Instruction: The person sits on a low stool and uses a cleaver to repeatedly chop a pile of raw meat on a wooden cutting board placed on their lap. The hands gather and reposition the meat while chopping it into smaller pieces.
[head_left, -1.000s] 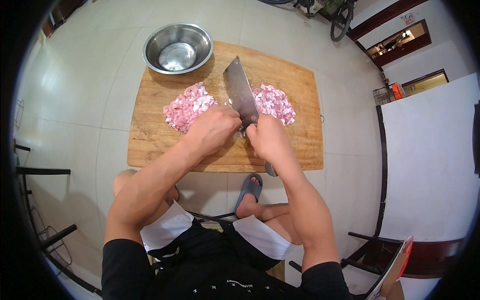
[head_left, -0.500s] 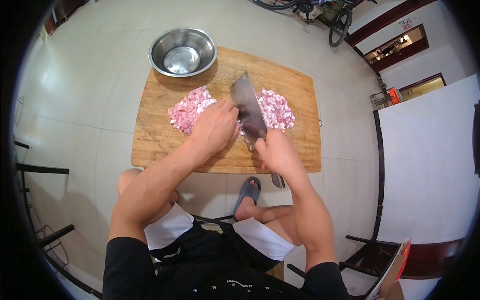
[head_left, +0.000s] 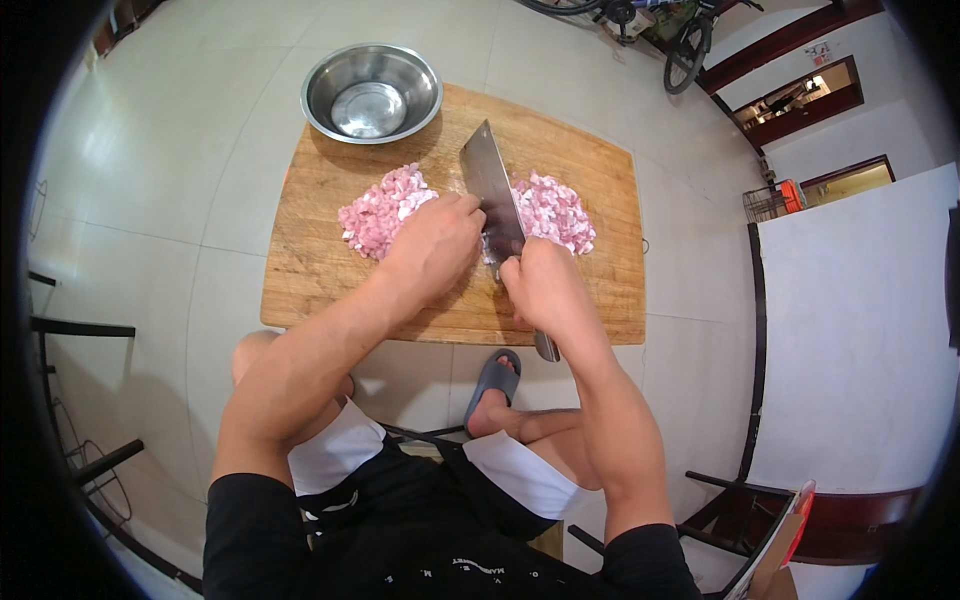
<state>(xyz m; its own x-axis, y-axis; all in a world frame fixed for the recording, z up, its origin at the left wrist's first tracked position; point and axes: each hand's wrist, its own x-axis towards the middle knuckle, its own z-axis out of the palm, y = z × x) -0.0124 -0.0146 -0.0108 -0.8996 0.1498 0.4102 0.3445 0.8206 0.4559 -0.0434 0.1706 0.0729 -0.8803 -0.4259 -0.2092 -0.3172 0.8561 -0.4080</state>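
My right hand (head_left: pixel 548 285) is wrapped round the handle of a broad steel cleaver (head_left: pixel 490 180). Its blade stands over the middle of a wooden cutting board (head_left: pixel 320 290), pointing away from me. Close against the blade's left side, my left hand (head_left: pixel 437 240) has its fingers curled down; what lies under them is hidden. Small white bits show at the blade beside those fingers. Diced pink-and-white meat (head_left: pixel 385 205) forms one pile left of the cleaver, partly behind my left hand. Another pile of diced meat (head_left: pixel 555 212) lies to the right, partly covered by the blade.
A steel bowl (head_left: pixel 368 108) with nothing in it stands at the board's far left corner. Below the near edge are my legs and a grey slipper (head_left: pixel 493 383). Dark chair parts (head_left: pixel 85 330) stand at left, a white panel (head_left: pixel 855 330) at right, a bicycle (head_left: pixel 687 55) far off.
The cleaver and my right hand have shifted slightly left and away from me. My left hand stays curled beside the blade. The whole view has shifted a little.
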